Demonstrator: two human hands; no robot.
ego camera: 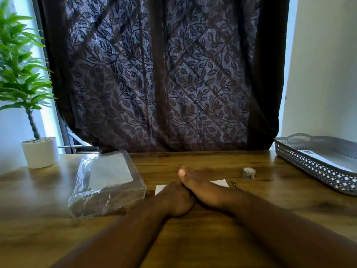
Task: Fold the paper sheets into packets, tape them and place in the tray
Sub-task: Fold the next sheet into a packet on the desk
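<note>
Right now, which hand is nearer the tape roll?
Right. The right hand rests on the white paper, left of the tape roll; the left hand lies beyond it, nearer the plastic bag.

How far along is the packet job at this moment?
Done: white paper, likely a finished packet, lies in the tray. In hand: the left hand and right hand press a white sheet on the table. Left: taping it with the tape roll, traying it, plus sheets in the plastic bag.
</note>
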